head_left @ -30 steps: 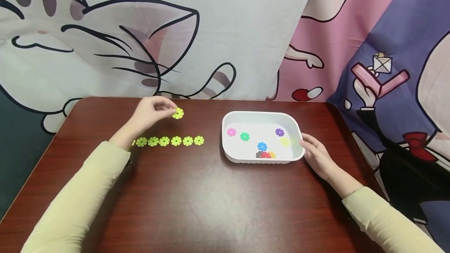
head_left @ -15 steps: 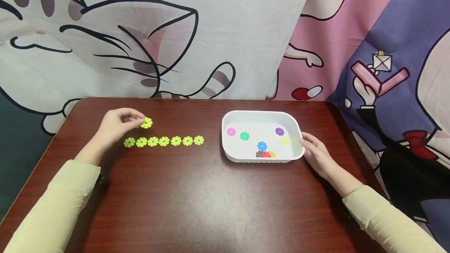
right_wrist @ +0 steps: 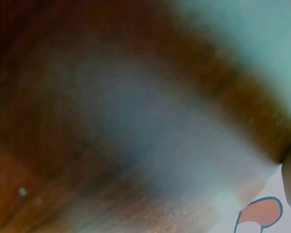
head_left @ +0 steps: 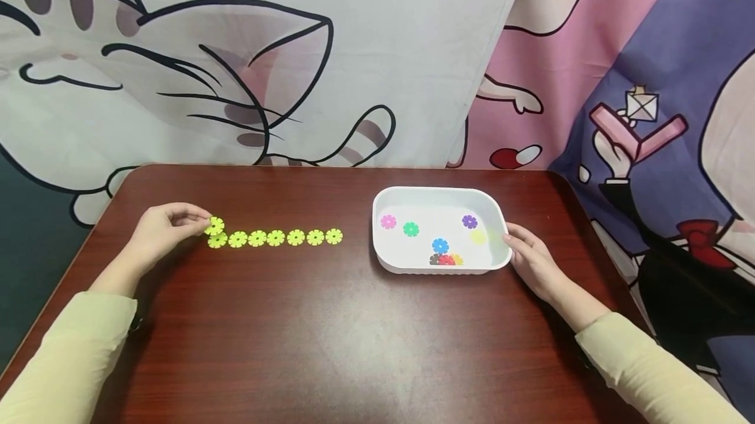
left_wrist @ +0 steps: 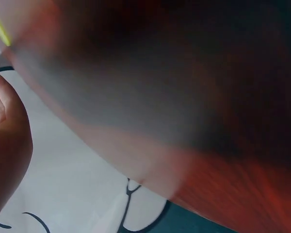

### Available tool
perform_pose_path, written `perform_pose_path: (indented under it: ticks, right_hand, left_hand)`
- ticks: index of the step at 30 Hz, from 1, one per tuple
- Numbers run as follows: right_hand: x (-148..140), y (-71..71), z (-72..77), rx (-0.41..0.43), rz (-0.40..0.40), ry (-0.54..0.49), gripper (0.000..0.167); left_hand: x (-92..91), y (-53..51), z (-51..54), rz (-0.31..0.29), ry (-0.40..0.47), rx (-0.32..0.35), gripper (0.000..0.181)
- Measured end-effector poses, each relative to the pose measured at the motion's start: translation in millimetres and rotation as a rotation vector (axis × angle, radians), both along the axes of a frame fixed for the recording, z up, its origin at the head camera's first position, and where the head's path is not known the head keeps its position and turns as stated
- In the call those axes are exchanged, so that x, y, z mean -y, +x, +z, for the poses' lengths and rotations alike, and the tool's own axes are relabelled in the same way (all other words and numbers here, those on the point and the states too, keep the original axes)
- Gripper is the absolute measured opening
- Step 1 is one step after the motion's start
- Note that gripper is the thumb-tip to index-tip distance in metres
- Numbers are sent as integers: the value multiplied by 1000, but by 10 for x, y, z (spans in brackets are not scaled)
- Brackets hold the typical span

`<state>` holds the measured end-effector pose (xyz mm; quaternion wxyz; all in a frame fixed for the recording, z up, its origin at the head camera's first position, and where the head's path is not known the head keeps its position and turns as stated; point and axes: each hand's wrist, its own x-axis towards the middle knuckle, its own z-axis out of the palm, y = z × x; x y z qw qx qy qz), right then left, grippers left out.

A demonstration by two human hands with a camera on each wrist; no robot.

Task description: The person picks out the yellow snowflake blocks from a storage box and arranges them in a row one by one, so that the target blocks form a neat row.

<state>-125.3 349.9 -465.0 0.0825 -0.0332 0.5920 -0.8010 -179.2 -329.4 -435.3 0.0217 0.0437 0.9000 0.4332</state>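
At the left of the table, my left hand (head_left: 164,232) pinches a yellow-green flower-shaped disc (head_left: 216,225) between thumb and fingertips. The held disc is just above and behind the left end of a straight row of several like discs (head_left: 275,237); whether it touches the end one I cannot tell. My right hand (head_left: 532,259) grips the right rim of a white plastic tray (head_left: 386,257). Several loose flower discs in other colours lie in the tray, among them a blue disc (head_left: 440,246) and a pink disc (head_left: 388,221). In the left wrist view only part of the hand (left_wrist: 7,136) shows.
All of this stands on a dark red-brown wooden table (head_left: 330,339). Behind its far edge hangs a cartoon-printed cloth (head_left: 413,50). The tray sits right of the disc row, with bare wood between them. Both wrist views are mostly blurred.
My left hand has carried the pinched disc leftward and toward me, from behind the row's middle to its left end. The right hand and tray have stayed put.
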Motion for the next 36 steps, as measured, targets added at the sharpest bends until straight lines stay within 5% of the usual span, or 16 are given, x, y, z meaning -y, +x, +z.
perform_pose_path:
  ticks: [18, 36]
  right_hand:
    - [-8, 0, -6, 2, -3, -19, 32]
    - [-4, -8, -6, -1, 2, -29, 34]
  left_hand:
    - [269, 92, -103, 64, -131, 54, 31]
    - [247, 59, -128, 18, -258, 38, 26]
